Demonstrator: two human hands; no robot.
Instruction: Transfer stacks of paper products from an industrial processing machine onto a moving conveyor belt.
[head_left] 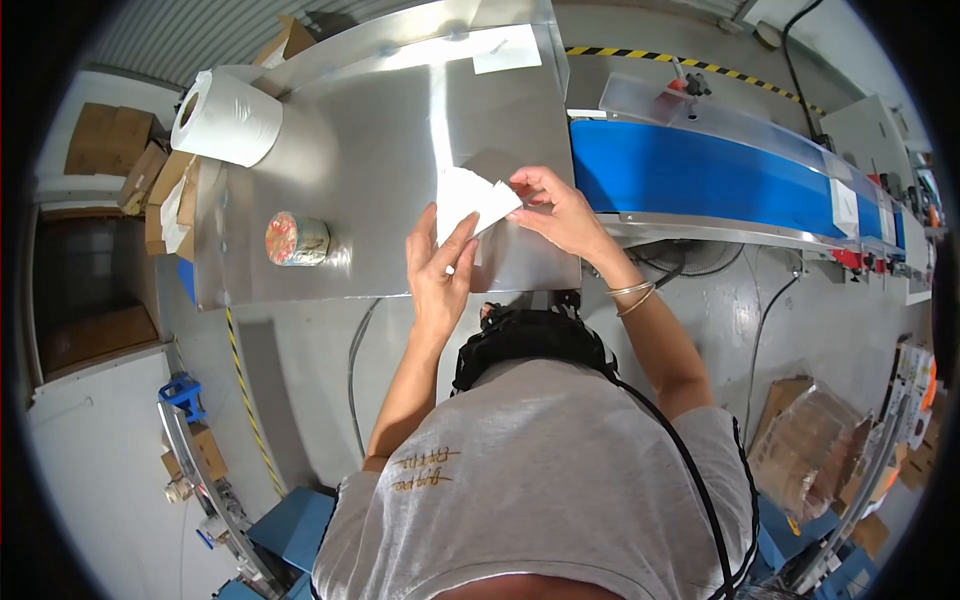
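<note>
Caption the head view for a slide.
Left hand holds wedge-shaped white paper, right hand at its corner, over a shiny metal table.

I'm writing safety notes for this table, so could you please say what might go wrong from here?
The white paper in the left hand, with the right hand at its edge, might crease or slip. The bracelets could snag on the nearby blue conveyor belt. The white roll, near the metal table's left edge, might be knocked off.
</note>
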